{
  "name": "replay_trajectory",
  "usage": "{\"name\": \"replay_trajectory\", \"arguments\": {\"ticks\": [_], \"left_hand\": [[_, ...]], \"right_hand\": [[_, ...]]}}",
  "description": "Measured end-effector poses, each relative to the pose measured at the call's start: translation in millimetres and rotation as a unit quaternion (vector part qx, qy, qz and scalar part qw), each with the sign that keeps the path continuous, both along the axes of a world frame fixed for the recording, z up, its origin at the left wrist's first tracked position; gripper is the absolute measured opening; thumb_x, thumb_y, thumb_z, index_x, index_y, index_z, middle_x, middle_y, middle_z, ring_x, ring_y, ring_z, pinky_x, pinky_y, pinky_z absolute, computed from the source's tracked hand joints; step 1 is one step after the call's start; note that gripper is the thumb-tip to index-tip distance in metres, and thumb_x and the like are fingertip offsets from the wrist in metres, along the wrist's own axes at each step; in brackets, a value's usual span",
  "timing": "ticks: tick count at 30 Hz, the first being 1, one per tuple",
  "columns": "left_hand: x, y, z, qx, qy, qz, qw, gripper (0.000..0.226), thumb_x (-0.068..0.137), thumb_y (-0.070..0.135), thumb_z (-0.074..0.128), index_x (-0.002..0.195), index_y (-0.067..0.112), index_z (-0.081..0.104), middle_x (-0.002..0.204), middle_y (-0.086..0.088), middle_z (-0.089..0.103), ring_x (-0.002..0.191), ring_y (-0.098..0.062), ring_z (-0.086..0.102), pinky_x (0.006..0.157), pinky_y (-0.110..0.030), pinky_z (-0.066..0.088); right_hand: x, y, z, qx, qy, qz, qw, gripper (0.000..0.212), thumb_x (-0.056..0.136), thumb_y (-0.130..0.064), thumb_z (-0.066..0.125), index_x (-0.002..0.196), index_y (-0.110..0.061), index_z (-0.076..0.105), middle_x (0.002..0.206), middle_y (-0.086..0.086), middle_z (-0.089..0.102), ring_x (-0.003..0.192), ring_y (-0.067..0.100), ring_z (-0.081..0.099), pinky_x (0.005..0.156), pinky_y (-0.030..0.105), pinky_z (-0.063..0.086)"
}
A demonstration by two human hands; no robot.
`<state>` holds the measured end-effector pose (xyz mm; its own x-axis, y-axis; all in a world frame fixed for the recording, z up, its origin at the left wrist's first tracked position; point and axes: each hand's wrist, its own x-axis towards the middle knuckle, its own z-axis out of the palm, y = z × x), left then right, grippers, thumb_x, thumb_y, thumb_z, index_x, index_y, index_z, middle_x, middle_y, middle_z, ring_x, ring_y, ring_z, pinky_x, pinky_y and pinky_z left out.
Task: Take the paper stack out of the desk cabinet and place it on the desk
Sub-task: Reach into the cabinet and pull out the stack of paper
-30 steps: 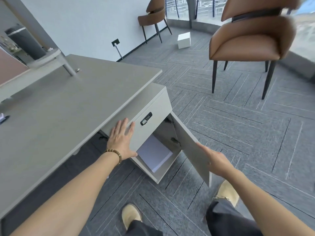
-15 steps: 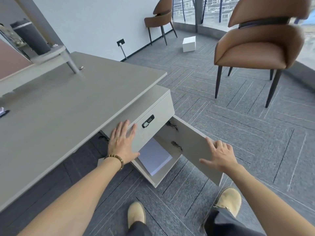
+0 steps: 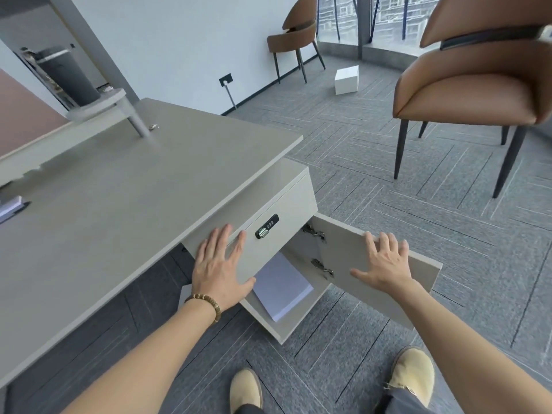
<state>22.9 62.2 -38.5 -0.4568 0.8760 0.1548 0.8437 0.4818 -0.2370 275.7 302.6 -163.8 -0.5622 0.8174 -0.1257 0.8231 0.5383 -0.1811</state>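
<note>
A white paper stack lies flat on the floor of the open desk cabinet, partly hidden under the drawer front. The cabinet door is swung wide to the right. My right hand rests flat with spread fingers on the door's inner face, fingertips over its top edge. My left hand lies flat against the drawer front, left of its black combination lock. The grey desk top stretches to the left.
A brown chair stands on the carpet at the right, another brown chair near the wall, with a white box on the floor between them. A raised shelf with a dark cylinder sits at the desk's back. My shoes show below.
The cabinet door has swung further open to the right, my right hand moving with it from its edge onto its inner face. My left hand stays on the drawer front.
</note>
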Motion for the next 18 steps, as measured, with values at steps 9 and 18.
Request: {"name": "replay_trajectory", "arguments": {"ticks": [9,18], "left_hand": [[20.6,2.4,7.0,-0.002,-0.031,0.034,0.999,0.097,0.076,0.068,0.047,0.157,0.025,0.015,0.166,-0.016,0.001,0.153,-0.034,-0.001,0.124,-0.05,0.006],[78.0,13.1,-99.3,0.011,-0.245,0.059,0.968,0.078,0.093,0.044,0.049,0.156,0.012,0.015,0.165,-0.014,-0.008,0.152,-0.029,-0.014,0.126,-0.041,0.01]], "right_hand": [[-3.2,-0.8,18.8,-0.051,-0.012,-0.001,0.999,0.107,0.078,-0.075,0.045,0.157,-0.017,0.003,0.164,0.023,0.006,0.152,0.041,0.0,0.121,0.061,0.001],[-51.5,-30.7,1.9,-0.11,0.029,0.137,0.984,0.078,0.092,-0.052,0.052,0.153,-0.013,0.025,0.162,0.016,0.023,0.151,0.033,0.019,0.123,0.045,0.018]]}}
